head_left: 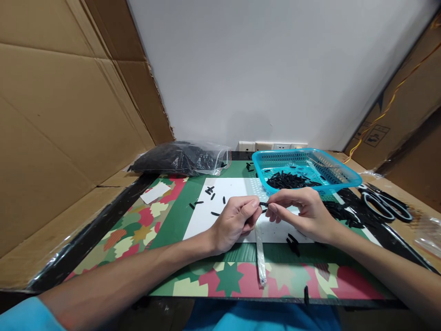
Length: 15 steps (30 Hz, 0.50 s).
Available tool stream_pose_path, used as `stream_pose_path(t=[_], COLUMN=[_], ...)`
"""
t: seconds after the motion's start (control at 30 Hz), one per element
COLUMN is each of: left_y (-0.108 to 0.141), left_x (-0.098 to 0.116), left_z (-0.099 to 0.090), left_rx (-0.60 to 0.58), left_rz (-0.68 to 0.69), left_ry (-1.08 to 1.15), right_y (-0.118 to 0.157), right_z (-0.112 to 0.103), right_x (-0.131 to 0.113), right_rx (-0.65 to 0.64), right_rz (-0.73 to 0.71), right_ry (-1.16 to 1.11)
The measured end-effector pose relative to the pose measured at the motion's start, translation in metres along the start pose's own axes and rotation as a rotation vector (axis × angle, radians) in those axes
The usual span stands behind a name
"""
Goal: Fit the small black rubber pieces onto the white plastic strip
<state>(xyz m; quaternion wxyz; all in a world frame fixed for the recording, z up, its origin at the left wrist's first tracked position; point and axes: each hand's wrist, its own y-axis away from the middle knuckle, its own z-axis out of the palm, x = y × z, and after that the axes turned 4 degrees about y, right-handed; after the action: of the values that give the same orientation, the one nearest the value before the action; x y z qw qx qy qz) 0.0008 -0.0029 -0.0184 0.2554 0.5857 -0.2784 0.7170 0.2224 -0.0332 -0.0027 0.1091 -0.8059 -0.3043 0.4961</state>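
1. Black and small, the stick [263,203] was between the two hands, over the white sheet [203,225] on the desk [167,230].
2. The left hand [239,216] was curled up, its grip pressed together around one end of the stick.
3. The right hand [305,209] pinched the other end with its thumb and pointing finger.
4. A thin, shiny strip [261,259] ran down from just under the left hand to the flower-and-star border [229,280]. I cannot tell if that hand held its top.
5. Behind the right hand was a blue basket [339,185] with lots of little black sticks [289,180] inside.
6. Next to the right arm was a black pile [341,214], and the scissors [382,204] lay near it.
7. Some loose black bits [210,190] were spread on the white sheet. One bit [306,295] was at the near edge of the desk.
8. A see-through bag [179,158] full of black stuff lay at the back left, and a white scrap [155,192] was in front of it.
9. Brown cardboard [62,101] stood on the left, and sockets [282,146] were low on the pale wall [241,69].
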Motion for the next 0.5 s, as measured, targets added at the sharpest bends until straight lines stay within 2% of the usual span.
stream_pose_path(t=[0.3, 0.5], left_y=[0.0006, -0.0002], left_x=[0.0017, 0.0029], left_z=[0.0014, 0.0021], left_rx=[0.020, 0.032], left_rz=[0.000, 0.032], left_ry=[-0.056, -0.073], right_y=[-0.0002, -0.0001], right_z=[0.0002, 0.0005], right_x=[0.0020, 0.0020], right_rx=[-0.037, -0.010], right_rz=[-0.023, -0.087], right_ry=[0.029, 0.117])
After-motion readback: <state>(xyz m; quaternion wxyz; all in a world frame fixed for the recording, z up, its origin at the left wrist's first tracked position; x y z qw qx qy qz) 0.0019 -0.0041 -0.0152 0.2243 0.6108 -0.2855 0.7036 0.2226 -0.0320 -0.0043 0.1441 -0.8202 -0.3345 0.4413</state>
